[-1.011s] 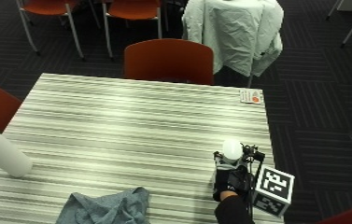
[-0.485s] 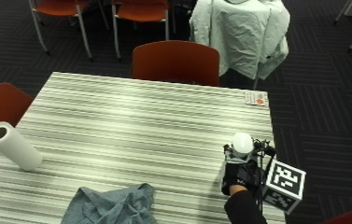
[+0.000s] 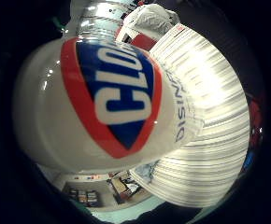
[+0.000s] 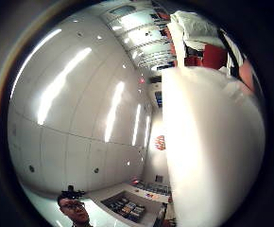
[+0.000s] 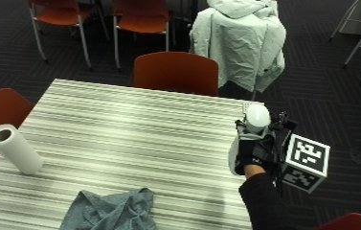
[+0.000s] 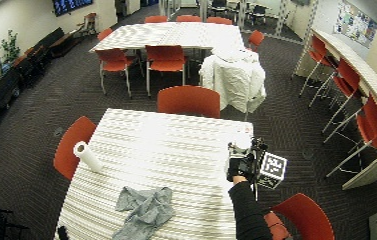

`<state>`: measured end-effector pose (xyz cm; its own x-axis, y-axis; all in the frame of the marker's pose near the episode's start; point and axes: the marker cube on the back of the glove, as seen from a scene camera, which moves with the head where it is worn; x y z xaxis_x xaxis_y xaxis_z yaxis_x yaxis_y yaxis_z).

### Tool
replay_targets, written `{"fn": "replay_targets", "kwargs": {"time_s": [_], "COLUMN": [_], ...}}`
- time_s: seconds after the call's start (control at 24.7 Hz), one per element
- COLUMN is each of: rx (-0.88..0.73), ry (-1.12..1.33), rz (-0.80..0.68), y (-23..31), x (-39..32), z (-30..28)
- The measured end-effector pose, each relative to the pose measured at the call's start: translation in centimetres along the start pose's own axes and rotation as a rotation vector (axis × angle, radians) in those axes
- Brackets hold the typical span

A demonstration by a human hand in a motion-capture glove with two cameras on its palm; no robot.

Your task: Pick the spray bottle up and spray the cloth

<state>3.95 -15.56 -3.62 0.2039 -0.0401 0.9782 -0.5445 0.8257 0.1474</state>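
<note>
The gloved right hand was at the right edge of the striped table, reached in from the near side, with its dark sleeve running back toward the lower edge of the outside view. The forearm pointed away from the person and the back of the hand faced up. The fingers were wrapped around the body of a white spray bottle, whose rounded white top stuck out beyond the hand, toward the far side of the table. Whether the bottle's base touched the tabletop could not be told.

In the little finger side palm view the bottle filled much of the field, showing a red and blue label against white plastic, so it sat close to the palm.

The cloth, grey-blue and crumpled, lay on the near edge of the table, well apart from the hand and to its left. A paper towel roll stood upright near the table's left edge. A red chair stood at the far side.
</note>
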Motion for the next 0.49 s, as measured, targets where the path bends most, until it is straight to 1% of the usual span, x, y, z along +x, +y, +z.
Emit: {"fn": "replay_targets", "kwargs": {"time_s": [0.16,0.49], "rx": [-0.047,-0.293], "ry": [0.027,0.039], "rz": [0.019,0.036], "y": [1.2,7.3], "x": [0.7,1.9], "z": [1.1,8.7]}}
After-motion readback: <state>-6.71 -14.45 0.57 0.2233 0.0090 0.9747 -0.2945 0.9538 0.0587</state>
